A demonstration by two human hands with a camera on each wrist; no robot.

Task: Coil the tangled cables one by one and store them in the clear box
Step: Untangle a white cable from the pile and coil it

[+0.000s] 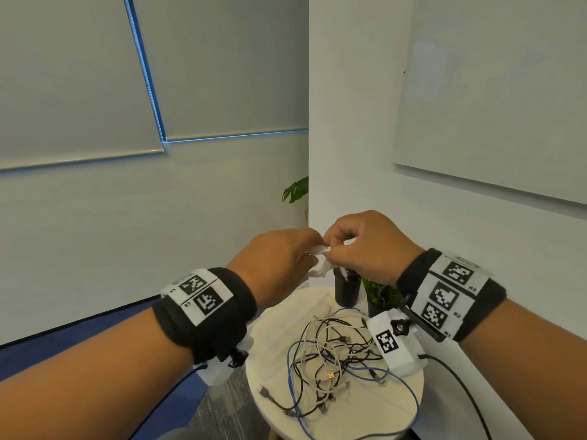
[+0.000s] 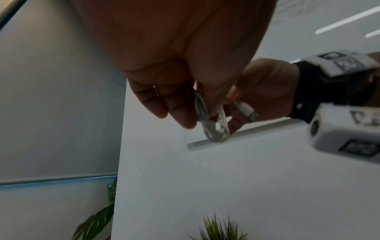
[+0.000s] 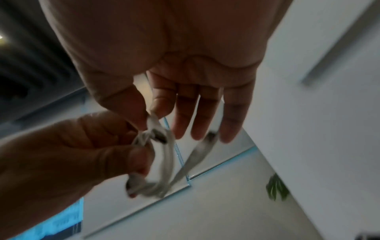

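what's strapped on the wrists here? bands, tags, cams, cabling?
Bare forearms, no sleeves. The left hand and right hand each have a wide black wrist band carrying white panels of square black-and-white markers. A white camera housing with a black knob hangs under each wrist, trailing a black cable.

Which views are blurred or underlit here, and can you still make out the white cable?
Head view: sharp and evenly lit, wide-angle bowing at the edges; white cable mostly hidden between the hands. Left wrist view: backlit, left hand dark, coil fairly crisp. Right wrist view: motion blur smears the coil, right hand shadowed.
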